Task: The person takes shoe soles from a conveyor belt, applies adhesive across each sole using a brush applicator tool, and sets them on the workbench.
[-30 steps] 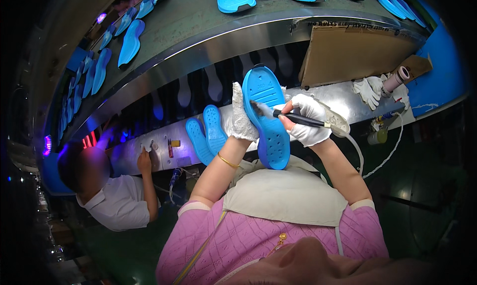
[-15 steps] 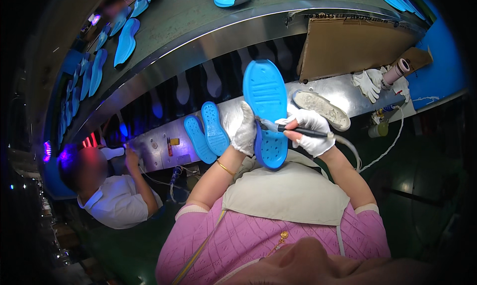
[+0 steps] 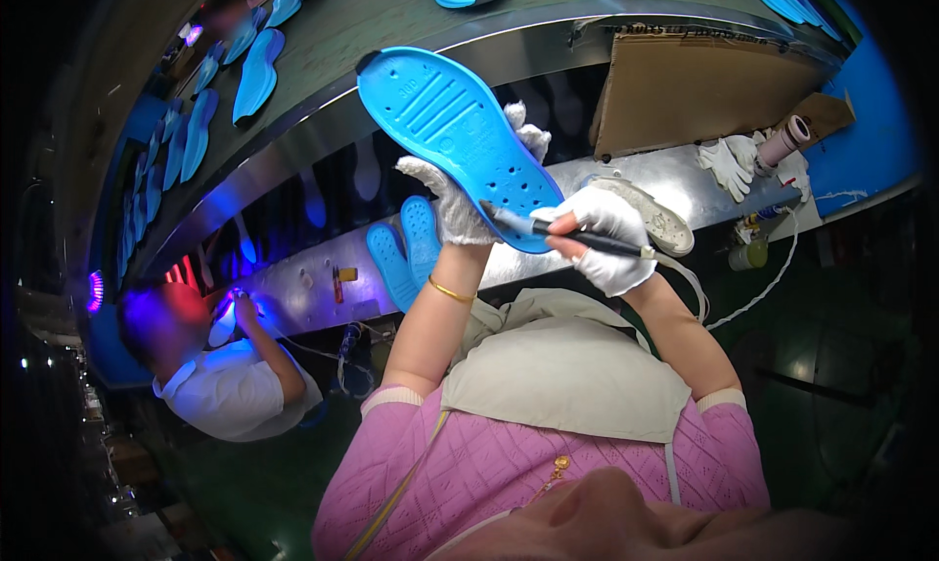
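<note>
A blue shoe sole with ridges, small holes and a dark patch at its far tip slants up to the left in front of me. My left hand, in a white glove, is closed round it from beneath, fingers showing past its right edge. My right hand, gloved with bare fingertips, grips a black-handled brush with a pale tube trailing from it. The dark bristle tip meets the sole's left edge near its lower end. Two more blue soles lie on the metal bench, partly behind my left arm.
A whitish, crusted shoe-shaped tray rests on the metal bench by my right hand. Farther right are white gloves and a pink cylinder. Cardboard leans behind. Blue soles sit on the belt; a co-worker is left.
The sole has swung from upright to slanting up-left and moved farther away. My left hand has shifted left under it. The brush has moved from the sole's middle toward its lower end.
</note>
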A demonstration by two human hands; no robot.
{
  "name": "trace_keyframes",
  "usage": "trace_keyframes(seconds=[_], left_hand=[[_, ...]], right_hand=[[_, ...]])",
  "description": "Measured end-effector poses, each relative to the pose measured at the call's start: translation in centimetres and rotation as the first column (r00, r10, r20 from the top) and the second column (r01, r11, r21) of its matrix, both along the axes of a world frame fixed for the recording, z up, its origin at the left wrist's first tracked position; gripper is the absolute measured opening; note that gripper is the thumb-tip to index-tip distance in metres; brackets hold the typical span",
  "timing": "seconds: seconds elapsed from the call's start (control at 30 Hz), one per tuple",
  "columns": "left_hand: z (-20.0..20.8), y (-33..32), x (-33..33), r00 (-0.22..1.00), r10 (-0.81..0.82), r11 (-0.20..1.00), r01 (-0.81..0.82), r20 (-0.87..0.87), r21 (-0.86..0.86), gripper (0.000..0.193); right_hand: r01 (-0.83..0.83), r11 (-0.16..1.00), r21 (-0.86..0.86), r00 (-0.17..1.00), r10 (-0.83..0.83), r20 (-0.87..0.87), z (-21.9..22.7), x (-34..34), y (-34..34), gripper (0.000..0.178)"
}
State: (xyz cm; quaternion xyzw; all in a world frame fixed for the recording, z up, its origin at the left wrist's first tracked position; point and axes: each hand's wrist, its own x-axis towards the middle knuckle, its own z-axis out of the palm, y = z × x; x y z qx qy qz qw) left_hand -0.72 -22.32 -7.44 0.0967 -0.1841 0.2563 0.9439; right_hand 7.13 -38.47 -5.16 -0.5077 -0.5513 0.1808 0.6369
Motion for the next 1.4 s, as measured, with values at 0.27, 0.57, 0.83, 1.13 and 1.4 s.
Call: trace_keyframes(seconds=[0.27,0.57,0.83,1.13,1.4], left_hand=[[1.0,1.3,-0.7,0.998,-0.036,0.979,0.024,0.057,0.2,0.126],[1.8,3.3,-0.3,0.923,0.149,0.718,0.146,-0.354,0.681,0.112],[3.1,4.0,1.4,0.698,0.31,0.565,0.411,-0.646,0.715,0.088],[3.2,3.6,2.1,0.48,0.399,0.624,0.482,-0.781,0.615,0.059],[3.5,3.6,2.0,0.505,0.43,0.627,0.43,-0.748,0.65,0.056]], right_hand=[[-0.14,0.964,-0.226,0.91,0.036,-0.413,0.9,0.8,-0.9,0.016],[-0.459,0.834,-0.307,0.77,0.201,-0.605,0.4,3.3,-1.5,0.018],[-0.145,0.94,-0.309,0.978,0.183,0.098,0.7,2.2,-0.5,0.017],[-0.134,0.914,-0.382,0.978,0.184,0.098,1.4,2.9,0.1,0.016],[-0.043,0.961,-0.272,0.96,0.116,0.257,2.1,4.3,0.4,0.016]])
